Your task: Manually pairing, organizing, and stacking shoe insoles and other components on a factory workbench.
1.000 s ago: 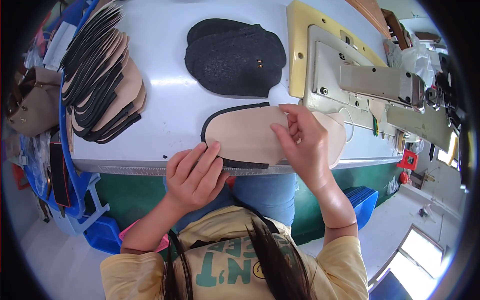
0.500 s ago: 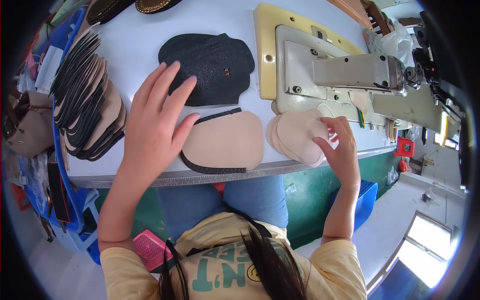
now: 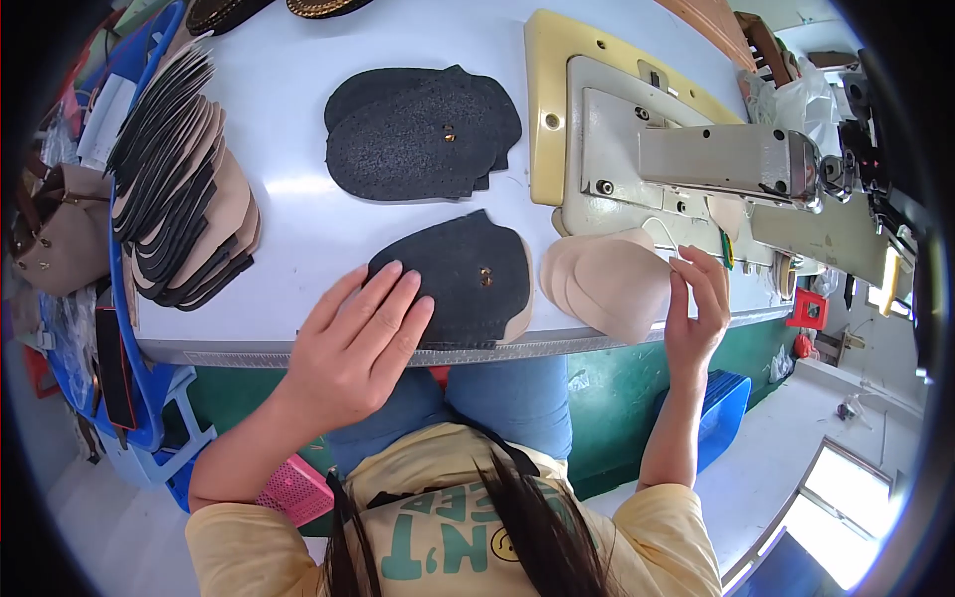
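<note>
My left hand (image 3: 363, 343) lies flat, fingers stretched out, on a black shoe-upper-like cut piece (image 3: 448, 269) with a small gold fitting. Under it, a beige piece (image 3: 519, 320) shows along the lower right edge. My right hand (image 3: 699, 303) is closed in a pinch at the right edge of a fanned pile of beige rounded pieces (image 3: 617, 284). A white thread (image 3: 661, 232) curves towards its fingertips; whether they hold the thread or the top piece's edge I cannot tell. Farther back lie overlapping black pieces (image 3: 408, 139), also with a gold fitting.
A tall stack of black and beige pieces (image 3: 189, 199) stands at the left. The sewing machine (image 3: 716, 159) with its yellow surround (image 3: 547, 109) fills the right. A ruler strip (image 3: 269, 356) runs along the table's front edge. Dark items with gold trim (image 3: 328, 5) lie at the far edge.
A black piece now covers the beige one in front of me. My left hand has come down and nearer onto it. My right hand's thumb and fingers have drawn together.
</note>
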Tool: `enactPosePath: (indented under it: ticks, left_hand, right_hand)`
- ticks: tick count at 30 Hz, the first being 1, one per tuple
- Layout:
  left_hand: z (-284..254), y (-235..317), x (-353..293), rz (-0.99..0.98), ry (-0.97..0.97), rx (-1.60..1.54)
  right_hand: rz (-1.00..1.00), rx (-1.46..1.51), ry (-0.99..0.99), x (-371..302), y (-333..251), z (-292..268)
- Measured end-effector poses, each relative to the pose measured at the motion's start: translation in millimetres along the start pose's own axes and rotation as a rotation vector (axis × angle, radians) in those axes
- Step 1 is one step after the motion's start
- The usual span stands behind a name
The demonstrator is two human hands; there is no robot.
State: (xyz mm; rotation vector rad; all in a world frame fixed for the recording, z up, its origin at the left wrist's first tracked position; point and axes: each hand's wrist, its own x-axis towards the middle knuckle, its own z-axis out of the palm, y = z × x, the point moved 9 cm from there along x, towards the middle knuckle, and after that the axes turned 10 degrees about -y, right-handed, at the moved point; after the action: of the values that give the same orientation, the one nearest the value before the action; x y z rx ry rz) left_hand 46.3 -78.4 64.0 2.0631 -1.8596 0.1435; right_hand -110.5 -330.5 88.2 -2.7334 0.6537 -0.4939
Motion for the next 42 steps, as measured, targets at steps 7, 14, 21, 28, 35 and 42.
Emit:
enactPosePath:
  ticks: [7, 14, 21, 28, 35, 42]
  left_hand:
    - [3.0, 4.6, -32.3, -0.116, 0.178, -0.065]
    - [16.2, 7.4, -38.4, -0.126, 0.113, -0.088]
    - [20.5, 6.1, -45.3, -0.162, 0.164, -0.126]
    - [20.4, 6.1, -47.2, -0.159, 0.193, -0.135]
    - [19.1, 5.3, -41.4, -0.162, 0.127, -0.123]
    - [19.4, 9.2, -38.9, -0.163, 0.142, -0.076]
  right_hand:
    - [-0.066, 0.381, 0.047, 7.4, 2.4, 1.2]
    - [0.123, 0.878, -0.318, 39.5, -36.6, 48.8]
    - [0.29, 1.02, -0.548, 45.3, -79.7, 103.3]
    - [0.316, 1.018, -0.603, 48.8, -85.6, 115.4]
    - [0.294, 1.01, -0.592, 47.7, -83.8, 120.4]
    - [0.046, 0.6, -0.459, 52.6, -87.0, 106.2]
